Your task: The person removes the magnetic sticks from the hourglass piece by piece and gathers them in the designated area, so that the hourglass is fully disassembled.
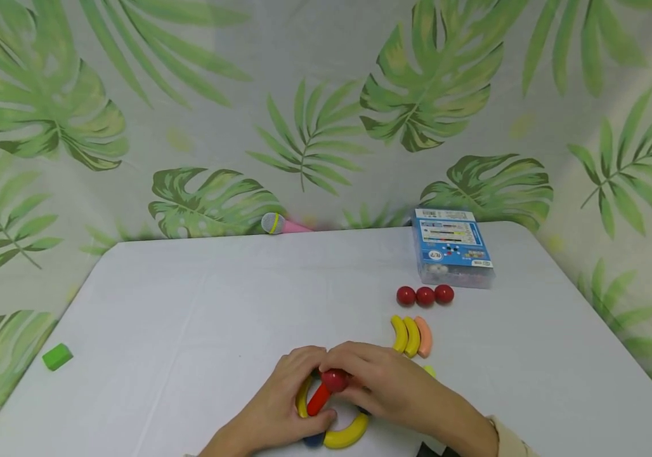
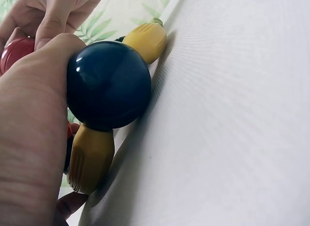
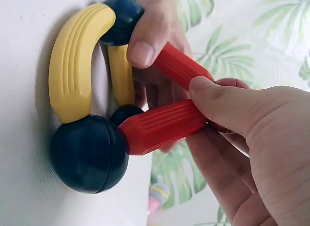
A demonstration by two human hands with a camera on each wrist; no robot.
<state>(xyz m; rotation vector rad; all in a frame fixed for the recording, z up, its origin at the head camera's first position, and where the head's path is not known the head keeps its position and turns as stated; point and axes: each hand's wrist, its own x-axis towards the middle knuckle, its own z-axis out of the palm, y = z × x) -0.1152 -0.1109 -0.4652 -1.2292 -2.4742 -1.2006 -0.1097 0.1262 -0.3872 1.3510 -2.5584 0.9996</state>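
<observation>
A built toy frame of dark blue balls (image 2: 109, 85) and curved yellow rods (image 1: 347, 433) lies on the white table. Red rods (image 3: 162, 126) slant up from the blue balls and meet at a red ball (image 1: 334, 379). My left hand (image 1: 283, 401) curls round the frame's left side, its thumb by a blue ball and a red rod in the right wrist view. From the right, my right hand (image 1: 380, 381) pinches the red ball and the rod end there. Its fingers partly hide that joint. The frame's far side is mostly covered by both hands.
Beyond the hands lie two yellow curved rods (image 1: 406, 336), a salmon curved rod (image 1: 424, 336) and three red balls (image 1: 425, 296). A blue clear-sided box (image 1: 453, 244) stands behind them. A toy microphone (image 1: 286, 225) is at the back edge, a green block (image 1: 57, 357) far left.
</observation>
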